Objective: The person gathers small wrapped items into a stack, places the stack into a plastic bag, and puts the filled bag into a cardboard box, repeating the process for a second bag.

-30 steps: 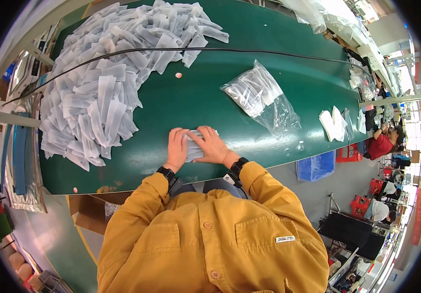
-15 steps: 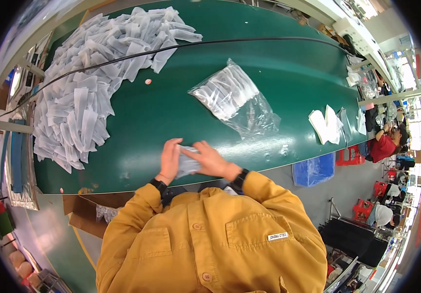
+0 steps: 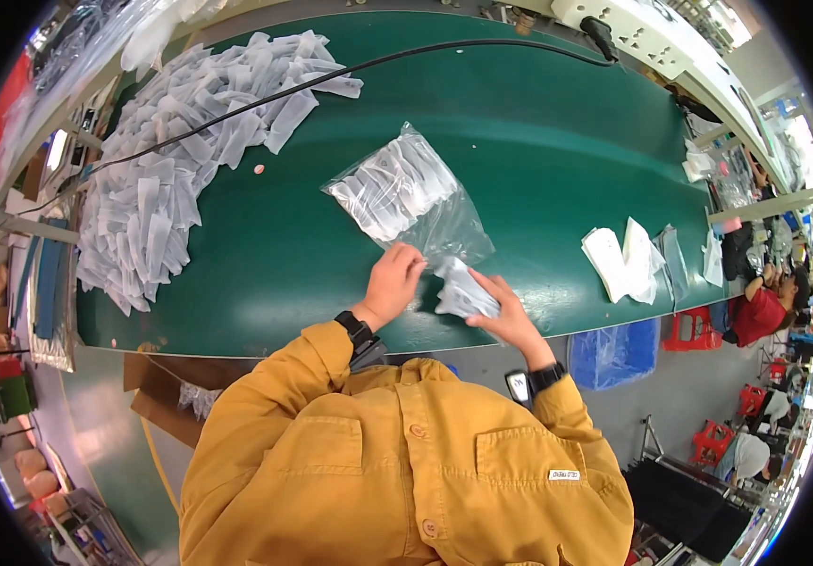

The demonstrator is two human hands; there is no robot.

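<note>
On the green table a clear plastic bag (image 3: 452, 223) lies flat, with a row of whitish translucent packets (image 3: 393, 187) inside its far part. My left hand (image 3: 393, 285) is at the bag's near edge, thumb and fingers pinched together on the film. Beside it, my right hand (image 3: 514, 319) grips a small bundle of pale translucent packets (image 3: 464, 291), held just off the bag's near corner. How many packets make up the bundle cannot be told. To the far left spreads a large heap of similar loose packets (image 3: 156, 193).
A black cable (image 3: 368, 64) crosses above the far side of the green table (image 3: 538, 141) to a white power strip (image 3: 642, 42). White pieces (image 3: 619, 262) lie at the right. Below the edge stand a blue crate (image 3: 614, 354) and a cardboard box (image 3: 156, 401). Another person (image 3: 763, 307) sits far right.
Both hands were together over the bundle; now they are apart. The bundle has moved right in my right hand, and my left hand has come up to the bag's edge.
</note>
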